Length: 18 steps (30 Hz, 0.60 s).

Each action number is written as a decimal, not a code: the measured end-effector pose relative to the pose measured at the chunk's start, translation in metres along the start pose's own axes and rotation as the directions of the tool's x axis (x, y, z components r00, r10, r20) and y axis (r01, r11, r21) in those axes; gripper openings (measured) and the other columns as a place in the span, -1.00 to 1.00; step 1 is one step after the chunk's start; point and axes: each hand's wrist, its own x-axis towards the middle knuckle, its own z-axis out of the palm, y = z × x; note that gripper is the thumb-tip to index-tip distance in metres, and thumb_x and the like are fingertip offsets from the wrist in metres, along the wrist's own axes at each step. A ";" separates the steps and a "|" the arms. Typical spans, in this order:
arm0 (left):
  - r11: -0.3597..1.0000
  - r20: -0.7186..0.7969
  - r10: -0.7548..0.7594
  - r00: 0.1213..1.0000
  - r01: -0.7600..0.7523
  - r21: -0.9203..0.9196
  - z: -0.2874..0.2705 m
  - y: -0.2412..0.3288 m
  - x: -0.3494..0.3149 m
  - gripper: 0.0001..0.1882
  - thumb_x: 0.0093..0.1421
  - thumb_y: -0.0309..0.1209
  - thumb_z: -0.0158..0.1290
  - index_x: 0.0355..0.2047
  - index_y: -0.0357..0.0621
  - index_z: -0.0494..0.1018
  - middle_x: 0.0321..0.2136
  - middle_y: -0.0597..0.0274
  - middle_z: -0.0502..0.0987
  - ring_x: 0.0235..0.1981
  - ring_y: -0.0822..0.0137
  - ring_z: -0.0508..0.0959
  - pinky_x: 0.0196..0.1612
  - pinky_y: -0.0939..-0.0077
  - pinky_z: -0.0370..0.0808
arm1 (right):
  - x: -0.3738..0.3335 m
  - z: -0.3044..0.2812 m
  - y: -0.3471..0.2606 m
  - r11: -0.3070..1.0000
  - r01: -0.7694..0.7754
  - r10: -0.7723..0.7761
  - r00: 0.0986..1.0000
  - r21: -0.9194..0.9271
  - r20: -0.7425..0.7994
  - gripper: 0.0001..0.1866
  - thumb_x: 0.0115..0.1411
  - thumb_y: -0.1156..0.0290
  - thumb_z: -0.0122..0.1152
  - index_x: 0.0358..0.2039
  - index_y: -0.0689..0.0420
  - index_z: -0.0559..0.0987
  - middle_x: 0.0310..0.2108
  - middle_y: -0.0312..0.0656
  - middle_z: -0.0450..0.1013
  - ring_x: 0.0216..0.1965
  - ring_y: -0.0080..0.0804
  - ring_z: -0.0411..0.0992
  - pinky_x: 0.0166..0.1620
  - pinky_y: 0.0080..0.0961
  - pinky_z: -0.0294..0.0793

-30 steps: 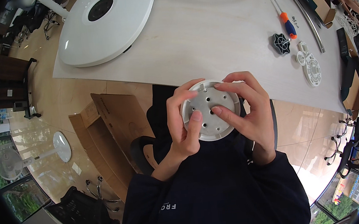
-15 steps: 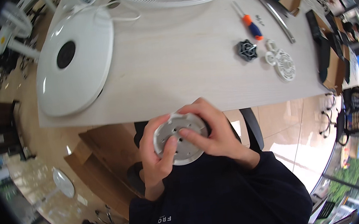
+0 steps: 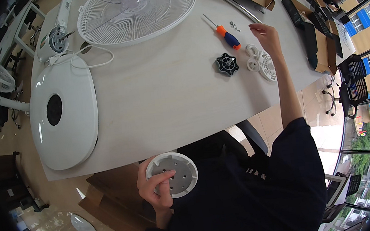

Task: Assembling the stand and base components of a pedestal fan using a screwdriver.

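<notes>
My left hand (image 3: pixel 155 188) grips a round white plastic cover (image 3: pixel 185 178) with small holes inside its rim, held in front of my body below the table edge. Fingers lie across its inner face. My right arm stretches over the right side of the table. Loosely bent, with fingers apart, my right hand (image 3: pixel 267 39) hovers near the end of a metal tube (image 3: pixel 239 7); nothing shows in it. Beside it are small screws (image 3: pixel 234 26), white plastic fan parts (image 3: pixel 253 58), a star-shaped dark knob (image 3: pixel 227 64) and an orange-and-blue screwdriver (image 3: pixel 228 38).
A white oval base (image 3: pixel 77 122) with a dark centre lies on the table's left side. Behind it sit a fan motor head (image 3: pixel 56 39) with a white cable and a large fan grille (image 3: pixel 139 28). Open cardboard boxes (image 3: pixel 322 51) line the right edge. Below stands brown cardboard (image 3: pixel 112 197).
My right hand has let go of the white cover and reached out to the far right of the table. The cover stays in my left hand. My view has turned and shifted.
</notes>
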 end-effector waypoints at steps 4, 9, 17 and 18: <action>1.000 0.006 0.020 1.000 -0.020 0.018 0.000 -0.001 0.001 -0.77 0.04 -0.49 0.10 -0.36 -0.11 0.74 -0.07 -0.29 0.62 -0.09 -0.05 0.67 -0.04 0.22 0.61 | 0.034 0.018 0.027 0.945 0.052 0.043 0.959 -0.324 0.279 -0.67 0.19 0.29 0.45 -0.04 0.09 0.79 -0.18 -0.03 0.72 -0.23 -0.23 0.68 -0.07 -0.31 0.65; 1.000 -0.004 0.006 1.000 -0.006 0.010 0.003 0.000 0.001 -0.78 0.03 -0.50 0.10 -0.38 -0.11 0.74 -0.08 -0.29 0.63 -0.08 -0.05 0.67 -0.04 0.23 0.61 | 0.038 0.028 0.034 0.952 0.086 -0.012 0.969 -0.292 0.246 -0.70 0.16 0.27 0.47 -0.11 0.06 0.82 -0.18 -0.06 0.69 -0.23 -0.24 0.66 -0.08 -0.30 0.62; 0.999 0.036 0.042 0.998 -0.042 0.003 0.003 0.003 0.007 -0.74 -0.02 -0.60 0.09 -0.36 -0.14 0.74 -0.06 -0.28 0.63 -0.09 -0.05 0.68 -0.04 0.25 0.62 | 0.038 0.029 0.032 0.946 0.063 -0.024 0.992 -0.318 0.124 -0.77 0.16 0.32 0.45 -0.21 0.14 0.80 -0.27 -0.08 0.71 -0.27 -0.24 0.67 -0.11 -0.32 0.63; 0.999 0.039 0.038 0.999 -0.038 0.006 0.001 0.002 0.007 -0.72 -0.03 -0.62 0.09 -0.36 -0.15 0.74 -0.06 -0.28 0.62 -0.10 -0.05 0.69 -0.05 0.25 0.63 | 0.033 0.023 0.018 0.948 0.055 -0.042 0.998 -0.314 0.045 -0.78 0.19 0.34 0.42 -0.21 0.18 0.78 -0.31 -0.09 0.71 -0.29 -0.31 0.68 -0.14 -0.37 0.63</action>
